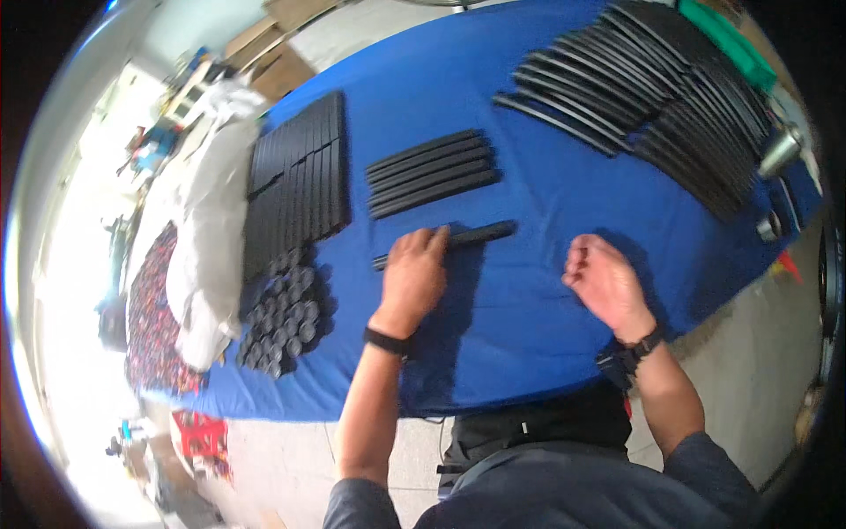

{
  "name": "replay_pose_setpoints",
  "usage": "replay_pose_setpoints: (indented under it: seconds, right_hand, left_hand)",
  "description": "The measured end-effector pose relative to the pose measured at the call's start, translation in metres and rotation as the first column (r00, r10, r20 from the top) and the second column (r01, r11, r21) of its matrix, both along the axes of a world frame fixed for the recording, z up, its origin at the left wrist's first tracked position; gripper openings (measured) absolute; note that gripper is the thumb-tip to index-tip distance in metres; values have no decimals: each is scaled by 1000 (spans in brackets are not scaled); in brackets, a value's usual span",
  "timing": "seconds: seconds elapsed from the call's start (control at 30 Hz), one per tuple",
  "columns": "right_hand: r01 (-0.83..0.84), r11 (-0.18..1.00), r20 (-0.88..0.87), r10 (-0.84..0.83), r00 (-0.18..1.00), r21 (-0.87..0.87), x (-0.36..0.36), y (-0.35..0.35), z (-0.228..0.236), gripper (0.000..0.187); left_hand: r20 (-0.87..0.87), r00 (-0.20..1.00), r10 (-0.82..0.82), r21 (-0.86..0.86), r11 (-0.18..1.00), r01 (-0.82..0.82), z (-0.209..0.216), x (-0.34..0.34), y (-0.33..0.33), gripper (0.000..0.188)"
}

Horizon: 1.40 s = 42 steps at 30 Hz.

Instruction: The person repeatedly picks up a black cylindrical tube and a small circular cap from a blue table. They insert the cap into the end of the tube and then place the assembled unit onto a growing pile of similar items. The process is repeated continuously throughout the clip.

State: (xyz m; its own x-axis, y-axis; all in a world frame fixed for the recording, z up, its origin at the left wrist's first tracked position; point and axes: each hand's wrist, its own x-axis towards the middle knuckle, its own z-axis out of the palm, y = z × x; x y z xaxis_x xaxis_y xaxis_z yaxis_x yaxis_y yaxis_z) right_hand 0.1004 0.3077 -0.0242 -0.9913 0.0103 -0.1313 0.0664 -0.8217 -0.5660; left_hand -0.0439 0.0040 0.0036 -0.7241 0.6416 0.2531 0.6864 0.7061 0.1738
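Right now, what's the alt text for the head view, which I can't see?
A left hand lies over a slim black rod on a blue cloth; the right hand is apart, half-curled. Beyond the rod is a row of black rods; left, flat black bars and round black caps; upper right, long black strips.

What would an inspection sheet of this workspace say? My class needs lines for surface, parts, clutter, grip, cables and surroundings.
Surface: creased blue cloth.
Parts: lone black rod; short row of black rods beyond it; black bars and round black pieces at left; long dark rods fanned at upper right.
Clutter: white sheeting at left; metallic cylinder at right.
Grip: left grip over the lone black rod, closure unclear; right grip apart from the rods, fingers curled.
Cables: thin dark strand below the near edge, possibly one.
Surroundings: cardboard boxes; red plastic object.
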Motion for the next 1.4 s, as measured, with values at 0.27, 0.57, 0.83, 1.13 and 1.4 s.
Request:
replay_pose_setpoints:
  seconds: [0.27,0.57,0.83,1.13,1.4]
  right_hand:
    - [-409,895,47,407,912,180,4,-21,23,73]
    - [-582,793,144,564,813,180,14,-26,29,41]
    - [-471,858,216,430,877,203,14,-27,36,31]
    - [-532,816,199,496,845,225,11,-29,37,31]
    - [-536,808,201,498,844,244,11,-29,38,29]
  left_hand:
    - [16,879,-477,333,831,445,60,56,29,31]
    - [-119,922,-369,482,790,378,47,82,40,38]
    - [-195,905,377,198,919,-341,39,25,-119,32]
    - [-170,758,630,-42,764,-644,25,-11,-186,29]
    - [-188,868,460,-78,874,-480,22,-24,-185,32]
